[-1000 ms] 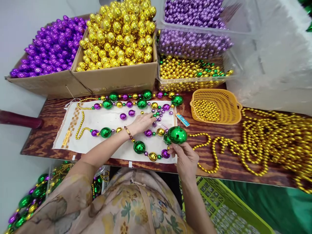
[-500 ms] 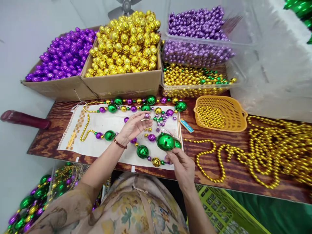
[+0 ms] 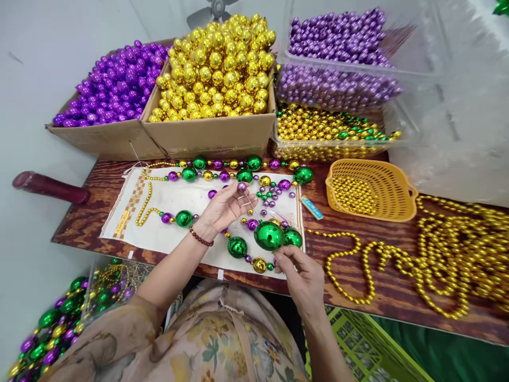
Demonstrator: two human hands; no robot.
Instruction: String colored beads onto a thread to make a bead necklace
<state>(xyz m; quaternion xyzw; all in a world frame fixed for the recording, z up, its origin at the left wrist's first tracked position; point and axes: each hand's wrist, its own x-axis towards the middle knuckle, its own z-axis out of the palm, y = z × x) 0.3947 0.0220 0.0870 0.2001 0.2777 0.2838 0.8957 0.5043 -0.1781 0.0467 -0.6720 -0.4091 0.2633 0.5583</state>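
Between the thumb and fingertips of my left hand (image 3: pixel 226 208) is a small purple bead (image 3: pixel 242 187), raised above the white cloth (image 3: pixel 159 185). My right hand (image 3: pixel 301 273) pinches the lower side of a large green bead (image 3: pixel 269 235), close to the near edge of the cloth. A thin thread (image 3: pixel 254 208) runs up from that bead toward my left hand. Part of a strung bead necklace (image 3: pixel 237 247) in green, gold and purple curves beneath both hands. Loose small purple and green beads (image 3: pixel 267 194) lie just right of my left fingers.
Cardboard boxes of purple beads (image 3: pixel 115 85) and gold beads (image 3: pixel 214 69) stand behind, beside clear plastic bins (image 3: pixel 342 66). An orange basket (image 3: pixel 393 196) holds small gold beads. Gold bead strands (image 3: pixel 441 260) cover the right side. A finished-looking strand (image 3: pixel 244 175) lies along the back.
My left hand has lifted from the loose beads with a small purple bead and turned palm up. The large green bead in my right hand has shifted left. The camera view has moved.
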